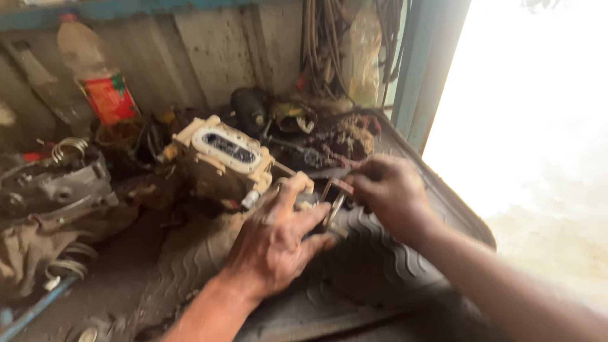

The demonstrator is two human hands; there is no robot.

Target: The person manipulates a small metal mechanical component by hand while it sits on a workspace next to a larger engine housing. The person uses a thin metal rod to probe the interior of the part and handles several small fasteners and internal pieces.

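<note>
From the head camera, the left hand [273,244] and right hand [387,193] both pinch a small metal part [334,201] over a ribbed rubber mat [373,266], fingers closed on it. Just left sits a cream metal housing [221,158]. Behind, a plastic bottle [95,73] stands upright against the wall; its contents cannot be told.
</note>
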